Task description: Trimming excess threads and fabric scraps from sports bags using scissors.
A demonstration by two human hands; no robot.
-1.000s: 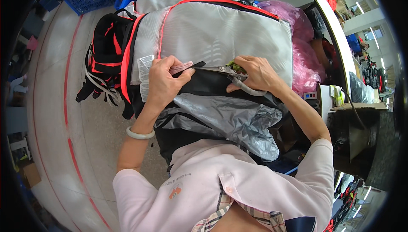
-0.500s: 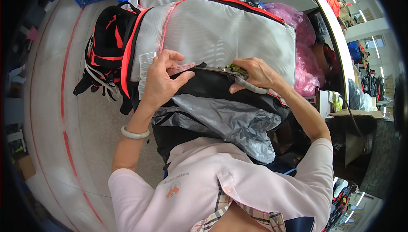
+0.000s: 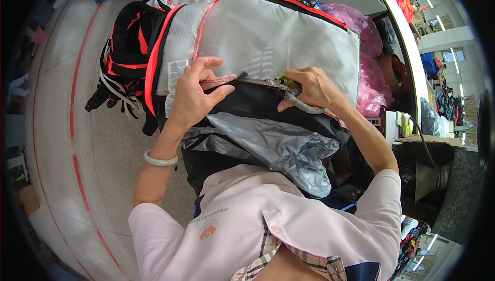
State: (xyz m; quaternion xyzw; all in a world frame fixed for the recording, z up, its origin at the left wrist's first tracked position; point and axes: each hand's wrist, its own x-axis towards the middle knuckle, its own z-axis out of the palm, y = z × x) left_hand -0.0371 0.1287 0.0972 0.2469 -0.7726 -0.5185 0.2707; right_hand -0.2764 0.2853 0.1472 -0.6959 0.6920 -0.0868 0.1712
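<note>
Head view: grey backpack [image 3: 268, 39] with red piping lies across person's lap, black and grey fabric bunched below it. Left hand [image 3: 193, 98] closed in pinch, thumb and fingers gripping small pink strip [image 3: 216, 81] at bag's seam. Right hand [image 3: 312, 89] closed around scissors [image 3: 268, 83]; blades point left, tips just beside pink strip. White bangle [image 3: 160, 160] on left wrist. Black-and-red straps [image 3: 121, 70] hang at bag's left. Pink plastic bag [image 3: 368, 70] behind, right.

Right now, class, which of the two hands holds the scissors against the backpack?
The right hand grips the scissors on the grey backpack; the left hand, wearing a pale bracelet, only pinches a pink tag.
</note>
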